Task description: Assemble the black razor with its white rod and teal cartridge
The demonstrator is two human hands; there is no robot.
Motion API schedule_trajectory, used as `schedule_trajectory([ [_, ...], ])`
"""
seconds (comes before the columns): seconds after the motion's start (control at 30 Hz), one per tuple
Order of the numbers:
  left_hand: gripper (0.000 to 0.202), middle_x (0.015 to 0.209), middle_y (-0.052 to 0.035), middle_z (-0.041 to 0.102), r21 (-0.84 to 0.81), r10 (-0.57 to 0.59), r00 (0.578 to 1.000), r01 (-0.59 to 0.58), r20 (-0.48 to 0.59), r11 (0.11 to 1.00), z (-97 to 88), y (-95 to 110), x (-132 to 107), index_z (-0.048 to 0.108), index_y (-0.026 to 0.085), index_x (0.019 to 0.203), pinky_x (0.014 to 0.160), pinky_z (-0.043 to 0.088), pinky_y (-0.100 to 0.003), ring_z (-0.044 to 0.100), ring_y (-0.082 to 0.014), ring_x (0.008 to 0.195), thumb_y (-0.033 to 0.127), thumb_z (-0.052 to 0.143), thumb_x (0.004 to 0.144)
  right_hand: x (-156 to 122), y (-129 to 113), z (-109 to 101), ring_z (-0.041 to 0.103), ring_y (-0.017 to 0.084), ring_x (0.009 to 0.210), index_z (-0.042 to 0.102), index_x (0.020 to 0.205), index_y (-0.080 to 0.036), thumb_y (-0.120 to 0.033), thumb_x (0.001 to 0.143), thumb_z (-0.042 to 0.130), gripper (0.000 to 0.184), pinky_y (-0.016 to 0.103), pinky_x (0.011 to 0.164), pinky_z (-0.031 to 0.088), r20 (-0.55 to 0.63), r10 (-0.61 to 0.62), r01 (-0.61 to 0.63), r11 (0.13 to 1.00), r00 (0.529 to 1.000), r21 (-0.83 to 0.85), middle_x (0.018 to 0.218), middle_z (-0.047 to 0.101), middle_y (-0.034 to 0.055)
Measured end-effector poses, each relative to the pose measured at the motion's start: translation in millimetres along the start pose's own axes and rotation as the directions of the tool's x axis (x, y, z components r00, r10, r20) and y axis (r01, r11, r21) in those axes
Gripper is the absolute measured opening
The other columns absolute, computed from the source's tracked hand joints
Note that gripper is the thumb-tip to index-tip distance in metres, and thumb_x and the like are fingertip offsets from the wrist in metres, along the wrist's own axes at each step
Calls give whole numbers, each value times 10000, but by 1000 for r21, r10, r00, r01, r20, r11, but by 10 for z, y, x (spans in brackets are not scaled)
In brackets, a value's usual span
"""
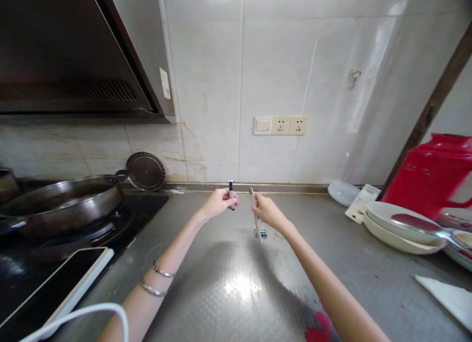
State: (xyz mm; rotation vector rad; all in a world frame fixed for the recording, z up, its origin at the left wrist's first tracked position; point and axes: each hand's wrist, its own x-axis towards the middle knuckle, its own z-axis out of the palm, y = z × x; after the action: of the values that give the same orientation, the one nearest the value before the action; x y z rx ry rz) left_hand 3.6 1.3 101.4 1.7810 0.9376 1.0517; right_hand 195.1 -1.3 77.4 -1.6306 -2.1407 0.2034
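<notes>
My left hand (pixel 220 203) pinches a small black-and-grey stick-shaped tool (pixel 231 192) upright above the counter. Its top end is narrow and metallic, and its exact kind is unclear. To its right, my right hand (pixel 266 210) is closed around a slim, pale toothbrush (pixel 257 225), head up and handle slanting down. Behind the lower handle lie small teal-and-black cylinders (pixel 262 232) that look like batteries, on the steel counter (pixel 221 293). The two hands are a short way apart and do not touch.
A steel pan (pixel 70 204) stands on the black hob at left, near a phone (pixel 55 288) with a white cable (pixel 92 308). At right are stacked dishes (pixel 400 238), a red jug (pixel 424 177), a white card (pixel 363 204) and folded paper (pixel 448 295). Sockets (pixel 280 126) are on the wall.
</notes>
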Motion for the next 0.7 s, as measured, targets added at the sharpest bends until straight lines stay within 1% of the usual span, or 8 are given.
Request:
schedule_trajectory([
  [0.07,97,725,-70,654,-8,-8,1000,8,17,1000,11,22,-11,560,112,771,616,479,-264,620,-148,673,164,609,706,-26,15,-258,583,159,691,561,888,-139,-180,803,451,144,226,602,386,-147,-45,63,990,988,125,745,622,58],
  [0.13,103,725,-64,649,-28,2,999,-1,40,1000,30,47,-26,538,117,782,619,480,-264,622,-146,676,146,604,708,-88,2,-509,555,132,584,578,849,-143,-237,812,458,156,215,531,390,-259,-71,150,942,963,299,662,575,19],
  [0.23,116,734,-52,634,-57,50,997,-46,63,997,74,105,-63,501,129,800,621,478,-255,621,-140,689,120,583,719,-242,-65,-818,542,117,523,575,1000,-151,-313,825,457,266,206,462,398,-342,-86,262,819,936,510,627,514,-17],
  [0.33,106,757,-50,621,-41,104,990,-100,95,994,131,201,-123,485,133,800,631,472,-242,614,-134,723,106,561,731,-430,-145,-1025,526,103,499,546,1131,-163,-372,825,475,377,208,428,400,-369,-82,300,754,926,585,683,494,-14],
  [0.43,82,782,-48,621,41,132,984,-138,120,990,188,315,-191,482,137,794,657,466,-244,604,-133,758,110,538,741,-591,-192,-1163,476,87,489,562,1167,-171,-389,841,468,403,216,434,387,-339,-162,329,786,927,523,729,520,6],
  [0.53,66,798,-40,629,157,140,982,-159,126,975,229,412,-248,471,150,777,687,457,-253,596,-129,765,107,508,745,-708,-221,-1272,504,117,612,582,1180,-202,-340,872,440,366,243,569,418,-325,-308,412,850,894,327,761,560,27],
  [0.6,68,801,-35,633,202,151,977,-179,148,963,245,462,-279,463,158,770,697,449,-251,592,-127,770,95,481,749,-770,-242,-1330,528,140,700,574,1198,-226,-325,886,421,361,259,644,424,-289,-382,453,858,878,242,792,578,40],
  [0.7,86,796,-30,634,257,168,967,-215,191,942,258,518,-321,469,161,761,702,433,-242,584,-124,774,77,451,753,-834,-263,-1382,539,150,732,575,1201,-233,-343,890,419,365,265,671,427,-195,-446,484,838,874,253,799,595,48],
])
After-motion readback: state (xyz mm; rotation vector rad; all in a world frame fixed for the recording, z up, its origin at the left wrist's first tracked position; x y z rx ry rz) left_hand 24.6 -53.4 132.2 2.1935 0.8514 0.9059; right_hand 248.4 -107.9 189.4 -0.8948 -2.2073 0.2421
